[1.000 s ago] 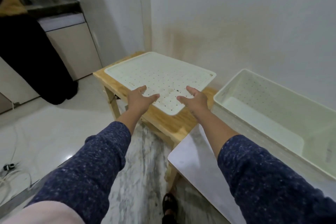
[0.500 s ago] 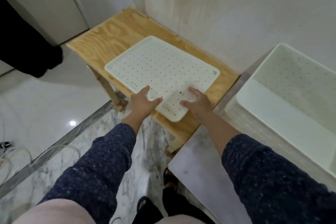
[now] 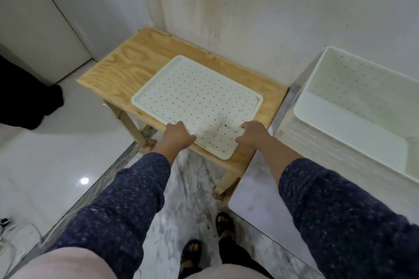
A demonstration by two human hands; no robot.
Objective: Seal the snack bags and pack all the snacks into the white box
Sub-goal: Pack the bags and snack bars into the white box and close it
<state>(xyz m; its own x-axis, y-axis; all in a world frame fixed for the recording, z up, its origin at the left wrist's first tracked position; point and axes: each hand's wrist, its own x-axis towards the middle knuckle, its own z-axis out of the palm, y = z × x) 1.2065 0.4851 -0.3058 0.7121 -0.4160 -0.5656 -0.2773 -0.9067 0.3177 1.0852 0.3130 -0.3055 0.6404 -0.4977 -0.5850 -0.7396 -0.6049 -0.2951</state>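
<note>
Fingers [image 3: 181,125] of our left hand [image 3: 178,135] curl onto the near-left edge of the perforated white lid [image 3: 197,99], gripping it; our right hand [image 3: 251,135] clasps the near-right edge likewise. This lid lies flat on the wooden counter [image 3: 127,63]. To the right, the white box [image 3: 353,120] stands open, apart from the lid.

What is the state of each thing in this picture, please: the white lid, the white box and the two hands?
White perforated lid: off the box, lying flat on the wooden stool.
White box: open, nothing visible inside, on the white table.
Left hand: closed on the lid's near left edge.
Right hand: closed on the lid's near right edge.
</note>
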